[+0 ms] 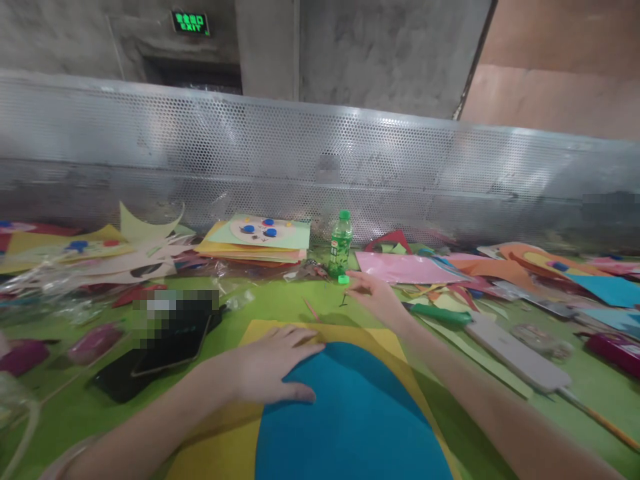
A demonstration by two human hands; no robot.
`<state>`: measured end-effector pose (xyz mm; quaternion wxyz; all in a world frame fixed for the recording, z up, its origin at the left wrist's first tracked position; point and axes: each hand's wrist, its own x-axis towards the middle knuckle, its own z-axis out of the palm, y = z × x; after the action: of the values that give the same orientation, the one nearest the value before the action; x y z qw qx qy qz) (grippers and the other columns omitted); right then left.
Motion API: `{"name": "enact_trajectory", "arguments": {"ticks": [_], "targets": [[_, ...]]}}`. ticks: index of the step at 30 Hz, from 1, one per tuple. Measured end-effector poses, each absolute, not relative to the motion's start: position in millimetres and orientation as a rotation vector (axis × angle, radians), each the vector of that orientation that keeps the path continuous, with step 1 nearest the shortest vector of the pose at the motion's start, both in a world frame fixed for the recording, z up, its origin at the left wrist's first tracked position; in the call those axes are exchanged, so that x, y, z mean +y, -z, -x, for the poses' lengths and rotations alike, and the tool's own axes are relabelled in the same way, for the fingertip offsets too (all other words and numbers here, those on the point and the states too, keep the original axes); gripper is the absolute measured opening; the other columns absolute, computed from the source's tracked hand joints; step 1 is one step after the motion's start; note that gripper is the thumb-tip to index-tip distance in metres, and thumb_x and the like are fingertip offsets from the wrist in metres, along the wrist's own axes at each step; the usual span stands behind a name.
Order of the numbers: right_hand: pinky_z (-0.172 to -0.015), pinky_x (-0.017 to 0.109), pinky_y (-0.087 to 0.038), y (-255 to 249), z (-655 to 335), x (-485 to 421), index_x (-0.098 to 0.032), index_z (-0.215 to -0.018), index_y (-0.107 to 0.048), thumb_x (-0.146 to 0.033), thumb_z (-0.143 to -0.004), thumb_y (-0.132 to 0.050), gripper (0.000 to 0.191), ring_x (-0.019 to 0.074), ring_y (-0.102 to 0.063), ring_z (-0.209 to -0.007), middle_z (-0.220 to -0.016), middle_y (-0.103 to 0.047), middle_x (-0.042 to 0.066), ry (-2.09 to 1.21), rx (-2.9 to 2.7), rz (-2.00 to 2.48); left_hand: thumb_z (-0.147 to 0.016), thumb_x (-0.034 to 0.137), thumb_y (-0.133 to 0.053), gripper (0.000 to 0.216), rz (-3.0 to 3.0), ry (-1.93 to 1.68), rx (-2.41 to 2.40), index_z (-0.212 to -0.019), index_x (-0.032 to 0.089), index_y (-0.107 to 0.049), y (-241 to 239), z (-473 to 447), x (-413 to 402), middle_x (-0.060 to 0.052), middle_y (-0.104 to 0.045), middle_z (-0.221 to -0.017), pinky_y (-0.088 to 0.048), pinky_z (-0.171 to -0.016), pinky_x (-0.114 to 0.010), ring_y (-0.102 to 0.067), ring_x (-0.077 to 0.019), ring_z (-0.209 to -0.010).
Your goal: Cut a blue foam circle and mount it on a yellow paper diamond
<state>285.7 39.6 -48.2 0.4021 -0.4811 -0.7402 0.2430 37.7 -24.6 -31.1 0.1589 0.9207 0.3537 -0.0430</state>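
Left hand [270,363] of mine: fingers spread, palm down, lying over the upper left border of the blue rounded paper [355,420], thumb on the blue, some fingertips reaching onto the yellow sheet [215,453] under it. The blue piece lies on the yellow sheet, toward the near edge of the green table [280,300], cut off by the bottom of view.

My right hand [375,300] is past the yellow sheet's far edge, fingers bent, thumb and index toward a small bright green cap-like piece [343,279]; can't tell if they're pinching anything. Small dark thin bit [344,301] just below the fingertips, too blurred to name. Green-capped drink bottle [341,247] upright right behind, near the table's far edge, in front of the perforated metal panel [280,147].

Also along the far edge: stack of coloured sheets [253,257] left of the bottle, pale oval with blue dots [259,230] on top; pink paper [407,267] right of it. Toward the table's left edge, black phone [173,343]. Toward the right edge, green-handled tool [440,313], pale flat slab [517,350] beside it, then purple box [617,353].
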Motion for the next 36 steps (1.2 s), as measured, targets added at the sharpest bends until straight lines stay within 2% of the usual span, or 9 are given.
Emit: {"name": "enact_trajectory", "arguments": {"ticks": [6, 14, 19, 25, 28, 33, 36], "targets": [[-0.085, 0.035, -0.045, 21, -272, 6, -0.022, -0.121, -0.05, -0.031, -0.076, -0.06, 0.047, 0.0163, -0.062, -0.09, -0.095, -0.068, 0.004, -1.0, -1.954, 1.148, -0.077, 0.069, -0.033, 0.075, -2.663, 0.093, 1.023, -0.14, 0.029, -0.024, 43, -34, -16, -0.007, -0.024, -0.147, -0.023, -0.103, -0.047, -0.023, -0.0325, -0.131], [-0.074, 0.027, -0.047, 42, -257, -7, -0.022, -0.118, -0.055, -0.024, -0.069, -0.066, 0.051, 0.0154, -0.063, -0.083, -0.087, -0.07, 0.002, -1.411, -2.11, 1.127, -0.077, 0.069, -0.033, 0.074, -2.675, 0.066, 1.098, -0.137, 0.026, -0.031, 43, -36, -15, -0.01, -0.027, -0.145, -0.028, -0.1, -0.044, -0.028, -0.032, -0.129], [-0.06, 0.021, -0.045, 54, -249, -6, -0.024, -0.115, -0.059, -0.026, -0.066, -0.067, 0.051, 0.0129, -0.061, -0.07, -0.081, -0.07, 0.001, -1.274, -2.126, 1.195, -0.078, 0.068, -0.031, 0.074, -2.698, 0.107, 1.1, -0.138, 0.024, -0.03, 43, -38, -15, -0.011, -0.028, -0.144, -0.027, -0.1, -0.044, -0.028, -0.0325, -0.128], [-0.046, 0.017, -0.042, 62, -243, -6, -0.025, -0.12, -0.056, -0.024, -0.069, -0.061, 0.051, 0.0101, -0.056, -0.058, -0.08, -0.069, 0.001, -1.181, -2.093, 1.252, -0.077, 0.066, -0.038, 0.072, -2.685, 0.111, 1.077, -0.136, 0.026, -0.032, 37, -42, -19, -0.008, -0.029, -0.144, -0.03, -0.098, -0.042, -0.031, -0.0315, -0.126], [-0.048, 0.019, -0.043, 61, -241, -8, -0.025, -0.12, -0.056, -0.021, -0.07, -0.058, 0.05, 0.0107, -0.057, -0.059, -0.084, -0.069, 0.001, -1.117, -2.103, 1.209, -0.074, 0.069, -0.039, 0.078, -2.658, 0.132, 1.123, -0.135, 0.021, -0.035, 39, -42, -19, -0.012, -0.033, -0.141, -0.03, -0.098, -0.042, -0.032, -0.0326, -0.125], [-0.064, 0.023, -0.047, 60, -239, -10, -0.026, -0.121, -0.055, -0.022, -0.07, -0.06, 0.051, 0.0127, -0.06, -0.072, -0.103, -0.066, 0.002, -0.886, -2.118, 1.141, -0.067, 0.073, -0.044, 0.09, -2.571, 0.056, 1.213, -0.134, 0.014, -0.031, 48, -38, -16, -0.017, -0.04, -0.135, -0.034, -0.094, -0.04, -0.035, -0.0343, -0.122], [-0.059, 0.021, -0.046, 64, -238, -8, -0.026, -0.125, -0.051, -0.023, -0.072, -0.06, 0.054, 0.0106, -0.058, -0.065, -0.106, -0.064, 0.002, -0.814, -2.122, 1.198, -0.066, 0.074, -0.044, 0.094, -2.546, 0.034, 1.231, -0.136, 0.014, -0.025, 49, -37, -16, -0.018, -0.035, -0.138, -0.034, -0.094, -0.041, -0.033, -0.035, -0.124]]}}
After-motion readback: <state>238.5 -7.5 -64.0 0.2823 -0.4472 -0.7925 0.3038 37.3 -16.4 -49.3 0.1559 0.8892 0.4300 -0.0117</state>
